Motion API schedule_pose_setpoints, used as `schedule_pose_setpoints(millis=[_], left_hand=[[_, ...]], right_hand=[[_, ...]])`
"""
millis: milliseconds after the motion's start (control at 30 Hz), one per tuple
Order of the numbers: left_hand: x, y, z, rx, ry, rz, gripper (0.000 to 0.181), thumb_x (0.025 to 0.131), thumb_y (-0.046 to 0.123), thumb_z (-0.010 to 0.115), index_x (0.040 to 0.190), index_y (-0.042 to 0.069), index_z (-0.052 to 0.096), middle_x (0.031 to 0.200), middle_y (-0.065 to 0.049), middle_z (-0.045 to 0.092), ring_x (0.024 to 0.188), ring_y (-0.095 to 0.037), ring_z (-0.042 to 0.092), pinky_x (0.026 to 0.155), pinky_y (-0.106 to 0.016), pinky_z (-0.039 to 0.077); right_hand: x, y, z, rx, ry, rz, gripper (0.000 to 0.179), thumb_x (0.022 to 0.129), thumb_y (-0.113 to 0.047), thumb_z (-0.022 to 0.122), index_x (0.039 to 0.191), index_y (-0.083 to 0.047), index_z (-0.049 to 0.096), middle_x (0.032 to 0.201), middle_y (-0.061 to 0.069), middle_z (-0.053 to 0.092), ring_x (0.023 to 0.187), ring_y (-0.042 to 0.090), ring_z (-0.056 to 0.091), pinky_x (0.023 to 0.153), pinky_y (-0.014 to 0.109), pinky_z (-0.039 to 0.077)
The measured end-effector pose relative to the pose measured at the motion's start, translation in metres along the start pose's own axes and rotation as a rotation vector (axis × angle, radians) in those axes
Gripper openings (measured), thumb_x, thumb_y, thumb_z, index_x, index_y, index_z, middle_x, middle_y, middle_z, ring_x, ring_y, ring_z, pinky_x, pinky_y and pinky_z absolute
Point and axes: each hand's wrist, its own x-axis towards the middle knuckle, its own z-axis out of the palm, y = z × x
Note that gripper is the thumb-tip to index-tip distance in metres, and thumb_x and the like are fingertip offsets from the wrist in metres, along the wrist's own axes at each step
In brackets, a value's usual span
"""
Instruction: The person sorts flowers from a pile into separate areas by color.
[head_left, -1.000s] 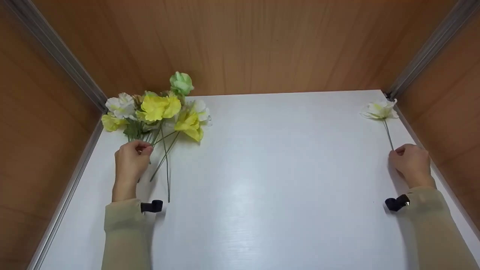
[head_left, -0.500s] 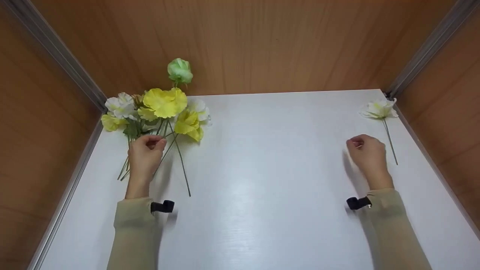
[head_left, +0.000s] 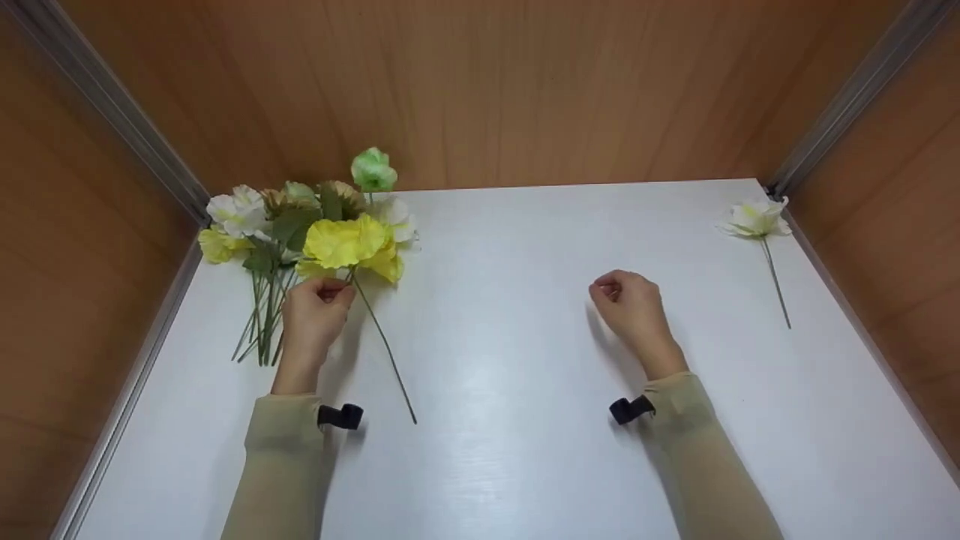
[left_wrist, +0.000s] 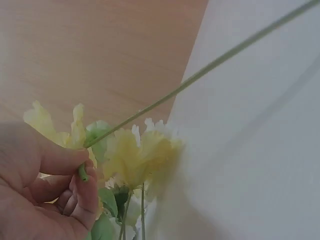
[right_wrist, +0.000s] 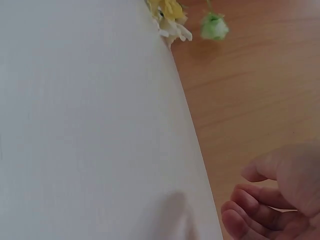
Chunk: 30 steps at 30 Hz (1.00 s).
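In the head view my left hand (head_left: 315, 307) pinches a thin green stem just below a yellow flower (head_left: 345, 241). The long stem (head_left: 390, 352) slants down to the right from the fingers. In the left wrist view, a short stem end (left_wrist: 83, 173) pokes out under the thumb. A pale green flower (head_left: 373, 170) stands up behind the yellow one, its lower stem hidden by petals. My right hand (head_left: 628, 304) hovers right of the middle, fingers loosely curled with nothing in them; the right wrist view shows thumb and fingertips (right_wrist: 245, 197) apart.
Left of my left hand lies a bunch of white flowers (head_left: 241, 214), yellow flowers (head_left: 219, 246) and leaves, with several bare stems (head_left: 264, 322). A single white flower (head_left: 756, 219) lies far right on the white table (head_left: 487, 420). Wooden panels (head_left: 487, 90) enclose the back and sides.
My right hand has let go of the white flower at far right and moved left toward the middle. My left hand has shifted right, drawing the yellow flower and its stem along.
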Motion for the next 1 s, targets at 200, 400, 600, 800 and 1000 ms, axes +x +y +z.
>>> schedule_pose_setpoints(millis=[200, 400, 600, 800, 1000], left_hand=[[-0.001, -0.002, 0.007, -0.083, -0.047, -0.046, 0.020, 0.105, 0.012, 0.072, 0.116, -0.005, 0.076, 0.100, -0.013, 0.073, 0.080, -0.017, 0.065, 0.062, -0.022, 0.052], [-0.006, 0.005, 0.026, -0.167, -0.084, -0.029, 0.018, 0.104, 0.009, 0.072, 0.113, -0.006, 0.075, 0.096, -0.012, 0.073, 0.077, -0.015, 0.065, 0.061, -0.022, 0.052], [-0.010, 0.007, 0.043, -0.181, -0.076, 0.001, 0.015, 0.102, 0.007, 0.073, 0.109, -0.006, 0.076, 0.091, -0.010, 0.072, 0.074, -0.014, 0.064, 0.059, -0.021, 0.050], [-0.012, 0.008, 0.050, -0.199, -0.083, 0.001, 0.014, 0.103, 0.006, 0.072, 0.111, -0.005, 0.075, 0.094, -0.012, 0.072, 0.077, -0.015, 0.064, 0.060, -0.020, 0.051], [-0.011, 0.008, 0.051, -0.191, -0.060, 0.021, 0.015, 0.103, 0.008, 0.073, 0.112, -0.004, 0.075, 0.098, -0.014, 0.073, 0.079, -0.015, 0.064, 0.062, -0.020, 0.051]], right_hand=[[-0.005, -0.031, 0.033, 0.070, -0.064, -0.020, 0.017, 0.103, -0.015, 0.073, 0.109, 0.000, 0.079, 0.096, 0.011, 0.074, 0.090, 0.026, 0.069, 0.082, 0.040, 0.058], [-0.028, -0.073, 0.083, 0.164, -0.258, -0.113, 0.014, 0.104, -0.018, 0.074, 0.107, -0.006, 0.081, 0.096, 0.002, 0.076, 0.089, 0.018, 0.069, 0.084, 0.037, 0.060], [-0.057, -0.108, 0.125, 0.167, -0.457, -0.238, 0.017, 0.102, -0.026, 0.078, 0.104, -0.009, 0.081, 0.089, -0.006, 0.073, 0.081, 0.008, 0.065, 0.077, 0.028, 0.058], [-0.072, -0.125, 0.140, 0.168, -0.488, -0.269, 0.015, 0.103, -0.018, 0.073, 0.101, -0.007, 0.083, 0.087, -0.004, 0.075, 0.078, 0.006, 0.064, 0.075, 0.026, 0.056], [-0.076, -0.129, 0.140, 0.261, -0.525, -0.233, 0.018, 0.104, -0.017, 0.070, 0.103, -0.007, 0.085, 0.089, -0.004, 0.079, 0.078, 0.004, 0.065, 0.074, 0.024, 0.057]])
